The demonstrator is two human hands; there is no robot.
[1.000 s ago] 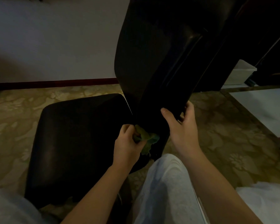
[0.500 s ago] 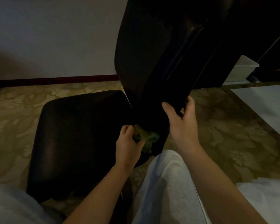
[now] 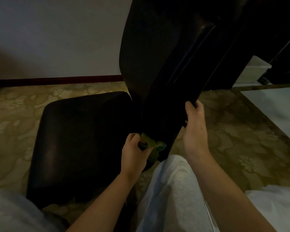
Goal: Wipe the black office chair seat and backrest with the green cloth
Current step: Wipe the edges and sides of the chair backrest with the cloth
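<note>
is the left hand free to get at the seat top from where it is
Probably yes: the left hand, holding the green cloth at the base of the backrest, is right at the edge of the seat, nothing between.

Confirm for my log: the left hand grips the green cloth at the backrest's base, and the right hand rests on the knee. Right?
No: the right hand is not resting there; the head view shows it gripping the backrest. The rest holds.

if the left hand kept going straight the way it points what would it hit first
Most likely the lower end of the backrest: the left hand points up and away, with the green cloth in its grip just below that edge. The dim picture leaves depth unsure.
</note>
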